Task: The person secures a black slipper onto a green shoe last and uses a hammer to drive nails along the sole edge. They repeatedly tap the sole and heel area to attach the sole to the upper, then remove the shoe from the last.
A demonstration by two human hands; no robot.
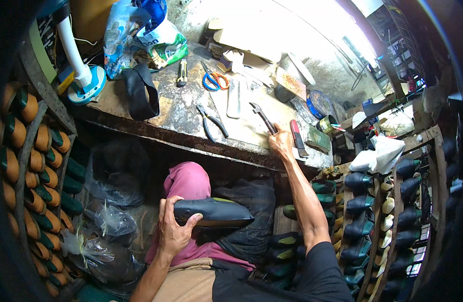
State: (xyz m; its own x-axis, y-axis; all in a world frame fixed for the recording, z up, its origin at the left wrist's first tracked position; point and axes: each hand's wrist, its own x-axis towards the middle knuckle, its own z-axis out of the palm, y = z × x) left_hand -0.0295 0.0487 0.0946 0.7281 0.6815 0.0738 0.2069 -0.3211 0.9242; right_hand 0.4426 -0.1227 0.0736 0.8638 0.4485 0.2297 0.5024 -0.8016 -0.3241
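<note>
My left hand (pixel 177 221) is wrapped round the heel end of a black shoe upper on a last (pixel 216 214), which rests over my lap with its toe toward the right. On the workbench (pixel 178 113), my right hand (pixel 282 142) is closed on the handle of metal pincers (pixel 262 117), whose head points away to the left. Just right of that hand lies a red-handled tool (pixel 297 137) with a flat metal end. Pliers (pixel 211 123) with dark handles lie nearer the bench's middle. Beyond them are scissors (pixel 215 81) with blue and orange handles.
A utility knife (pixel 182 73), a black band (pixel 141 93) and a white lamp base (pixel 88 83) occupy the bench's left. Tins (pixel 319 104) and a green block (pixel 316 138) crowd its right. Racks of lasts (pixel 40 189) and black shoes (pixel 359 206) flank me.
</note>
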